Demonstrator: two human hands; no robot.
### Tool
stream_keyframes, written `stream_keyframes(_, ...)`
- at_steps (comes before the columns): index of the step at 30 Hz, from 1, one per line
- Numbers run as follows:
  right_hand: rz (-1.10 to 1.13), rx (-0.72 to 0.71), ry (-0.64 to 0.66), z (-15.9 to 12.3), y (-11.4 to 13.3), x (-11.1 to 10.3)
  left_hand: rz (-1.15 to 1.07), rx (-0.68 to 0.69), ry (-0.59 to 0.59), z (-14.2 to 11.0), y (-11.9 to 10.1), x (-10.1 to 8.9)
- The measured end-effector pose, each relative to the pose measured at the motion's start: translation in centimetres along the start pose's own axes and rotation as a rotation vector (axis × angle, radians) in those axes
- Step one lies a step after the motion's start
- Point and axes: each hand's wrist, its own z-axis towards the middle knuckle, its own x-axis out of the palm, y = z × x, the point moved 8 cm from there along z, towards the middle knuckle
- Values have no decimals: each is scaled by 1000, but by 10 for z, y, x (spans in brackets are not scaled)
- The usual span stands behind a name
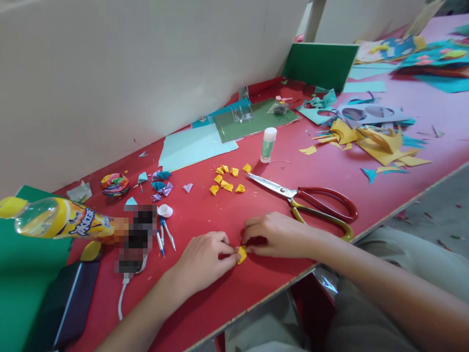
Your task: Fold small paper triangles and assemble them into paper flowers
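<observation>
A small yellow piece of folded paper (242, 255) lies near the front edge of the red table, between my two hands. My left hand (205, 258) has its thumb and forefinger closed on the left side of the piece. From the other side my right hand (273, 234) pinches its upper right edge, the fingers curled. Beyond them sits a loose group of several small folded yellow papers (227, 186). Large scissors (287, 191) with red and yellowish handles lie behind my right hand, blades partly apart and pointing left.
A glue stick (268, 145) stands upright behind the scissors. Yellow paper scraps (381, 142) spread to the right. At left are a drink bottle (69, 218) on its side, a compass (166, 232), a dark case (69, 298) and a white cable (120, 298). Light blue paper (194, 146) lies by the wall.
</observation>
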Motion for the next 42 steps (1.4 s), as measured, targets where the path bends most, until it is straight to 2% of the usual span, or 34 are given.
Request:
stream_keyframes(6, -84, -18, -30, 4, 10, 6, -126, -66, -88, 6, 10, 3)
stream_keyframes(10, -85, -44, -128, 4, 15, -1, -214, -47, -136, 7, 10, -1)
stream_keyframes(14, 60, -1, -271, 1, 11, -13, -212, 16, -322, 1, 4, -18)
stream_keyframes(17, 180, 44, -289, 1, 7, -14, -169, 54, -395, -3, 0, -23)
stream_keyframes(22, 233, 74, -285, 2, 6, -14, -153, 78, -430, -6, 0, -25)
stream_keyframes(36, 130, -67, -278, -2, 10, -4, -140, 158, -354, -8, -7, -19)
stream_keyframes(39, 154, -46, -340, -3, 11, -6, -182, 160, -400, -10, -7, -20)
stream_keyframes(42, 283, 83, -369, -3, 4, -6, -349, 117, -510, -12, -1, -28)
